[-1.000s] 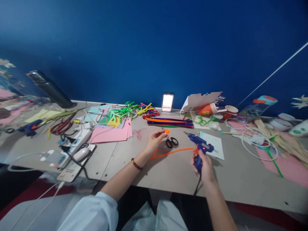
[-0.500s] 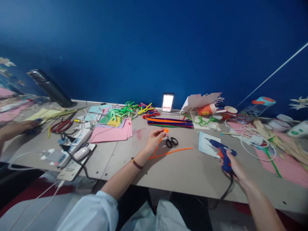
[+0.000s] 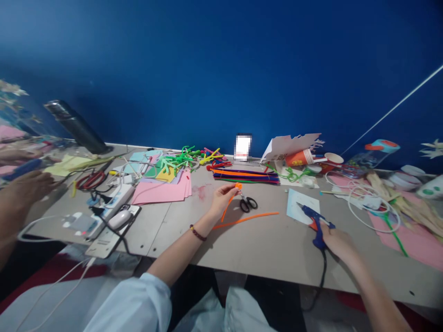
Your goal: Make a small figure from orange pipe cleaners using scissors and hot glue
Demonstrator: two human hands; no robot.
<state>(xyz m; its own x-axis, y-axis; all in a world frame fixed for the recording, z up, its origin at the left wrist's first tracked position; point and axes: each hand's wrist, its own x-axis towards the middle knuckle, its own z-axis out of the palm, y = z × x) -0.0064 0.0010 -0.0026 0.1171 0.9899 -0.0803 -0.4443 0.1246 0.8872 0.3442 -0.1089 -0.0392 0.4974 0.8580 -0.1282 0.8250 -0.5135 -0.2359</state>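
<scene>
Between the fingertips of my left hand (image 3: 223,198) is an orange pipe cleaner (image 3: 238,186), coiled at the top with a straight tail hanging below the hand. A second orange pipe cleaner (image 3: 251,218) lies flat on the table just in front. Black-handled scissors (image 3: 248,204) rest beside my left fingers, their blades partly hidden. My right hand (image 3: 332,235) is wrapped round a blue glue gun (image 3: 316,222), its nozzle pointing left over a pale blue sheet of paper (image 3: 293,207).
A bundle of coloured pipe cleaners (image 3: 245,176) lies behind the scissors. Pink paper (image 3: 161,190), a power strip (image 3: 116,205) and a phone (image 3: 104,242) are on the left. Another person's hand (image 3: 29,189) reaches in at far left. White cable loops (image 3: 372,196) sit at right.
My right hand has moved slightly left with the glue gun, its nozzle now lower over the paper. My left hand stays nearly still. The other person's arm has come further into view.
</scene>
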